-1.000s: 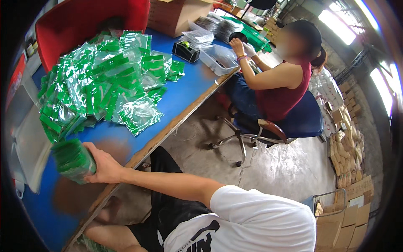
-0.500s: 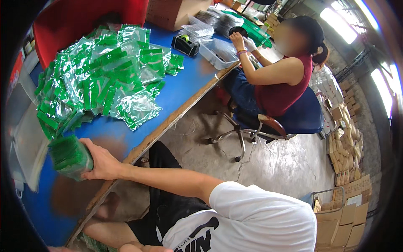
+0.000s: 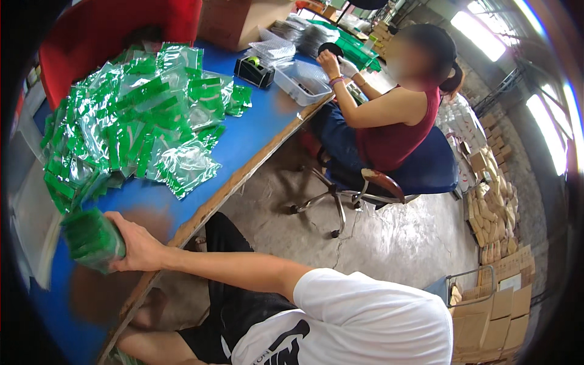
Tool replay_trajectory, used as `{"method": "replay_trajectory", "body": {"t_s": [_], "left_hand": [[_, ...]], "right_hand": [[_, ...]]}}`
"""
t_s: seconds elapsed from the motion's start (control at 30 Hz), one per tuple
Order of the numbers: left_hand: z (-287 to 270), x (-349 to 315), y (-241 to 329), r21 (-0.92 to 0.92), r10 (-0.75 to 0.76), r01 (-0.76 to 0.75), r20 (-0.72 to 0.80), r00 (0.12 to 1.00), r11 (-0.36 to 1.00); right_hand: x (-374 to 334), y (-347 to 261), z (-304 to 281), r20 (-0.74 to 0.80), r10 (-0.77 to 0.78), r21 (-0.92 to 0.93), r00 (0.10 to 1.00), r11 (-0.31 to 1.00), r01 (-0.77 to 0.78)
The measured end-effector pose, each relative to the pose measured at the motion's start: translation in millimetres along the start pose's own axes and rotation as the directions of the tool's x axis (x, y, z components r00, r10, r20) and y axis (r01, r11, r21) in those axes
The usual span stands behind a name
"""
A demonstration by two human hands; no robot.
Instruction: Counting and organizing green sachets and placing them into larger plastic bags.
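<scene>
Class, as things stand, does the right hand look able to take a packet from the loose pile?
Probably not freely: the right hand is holding a green stack. Otherwise the way looks open, as nothing seems to stand between it and the loose pile.

Your right arm [image 3: 231,265] stretches out nearly straight, and your right hand [image 3: 137,244] curls in a wide grip.

A red chair [image 3: 76,39] stands by the blue bench [image 3: 240,137], near a brown carton [image 3: 234,24]. A black tape dispenser [image 3: 257,74] sits just beside a clear plastic tub [image 3: 313,96]. A co-worker [image 3: 392,131] in a dark red top occupies a blue swivel chair [image 3: 433,173].
</scene>
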State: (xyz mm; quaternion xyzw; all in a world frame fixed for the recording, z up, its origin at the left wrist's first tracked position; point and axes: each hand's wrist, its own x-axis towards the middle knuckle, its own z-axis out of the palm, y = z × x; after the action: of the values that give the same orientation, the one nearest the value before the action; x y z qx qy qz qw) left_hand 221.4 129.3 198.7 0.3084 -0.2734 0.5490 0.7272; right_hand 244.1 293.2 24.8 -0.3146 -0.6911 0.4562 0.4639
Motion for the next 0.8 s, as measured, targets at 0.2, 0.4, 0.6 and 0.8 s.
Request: {"method": "replay_trajectory", "body": {"t_s": [0.2, 0.4, 0.6, 0.8], "left_hand": [[-3, 12, 8, 0.555, 0.149, 0.255, -0.58, 0.801, 0.791], [-151, -76, 126, 0.89, 0.61, 0.293, -0.021, 0.792, -0.351], [-192, -126, 165, 0.824, 0.318, 0.566, -0.53, 0.786, -0.024], [-168, -114, 142, 0.794, 0.455, 0.578, -0.591, 0.666, 0.186]], "right_hand": [[4, -5, -3, -0.043, -0.032, -0.01, 0.999, 0.999, 0.031], [-4, -3, -14, -0.039, -0.047, 0.131, 0.998, 0.99, 0.052], [-10, -4, -16, 0.232, -0.149, 0.066, 0.961, 0.988, 0.138], [1, 4, -4, 0.201, -0.126, -0.07, 0.971, 0.987, 0.143]]}}
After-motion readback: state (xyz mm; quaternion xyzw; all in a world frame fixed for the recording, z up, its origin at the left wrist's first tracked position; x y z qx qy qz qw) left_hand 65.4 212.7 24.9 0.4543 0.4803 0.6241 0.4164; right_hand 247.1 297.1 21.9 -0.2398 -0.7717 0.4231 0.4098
